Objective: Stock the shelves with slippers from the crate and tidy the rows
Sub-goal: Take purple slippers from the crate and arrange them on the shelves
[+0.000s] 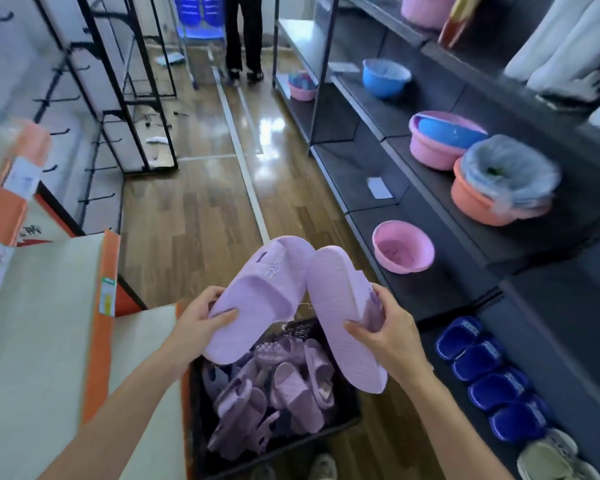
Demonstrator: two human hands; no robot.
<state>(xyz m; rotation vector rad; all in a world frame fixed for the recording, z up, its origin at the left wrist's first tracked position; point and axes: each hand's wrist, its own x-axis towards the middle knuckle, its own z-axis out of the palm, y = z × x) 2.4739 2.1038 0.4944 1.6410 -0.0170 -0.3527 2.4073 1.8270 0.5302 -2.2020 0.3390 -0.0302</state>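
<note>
Far L: orange-edged mats (49, 323) stacked, leaning. L hand (201, 320) clamped on heel end of lilac slipper (253, 299), strap up, fingers curled round edge. Below: black crate (347, 415) on floor w/ heap of lilac slippers (274, 393). R hand (385, 337) grips 2nd lilac slipper (340, 313), sole up, thumb on sole, fingers round strap side. Both held above crate. R: dark shelf (430, 289) w/ pink basin (402, 251); lowest shelf has row of blue slippers (492, 382), then beige slippers (548, 455).

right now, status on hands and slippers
Left hand grips one lilac slipper, right hand a second slipper, sole up. Both above the crate, more slippers inside. Nothing seen blocking the bottom shelf.
</note>
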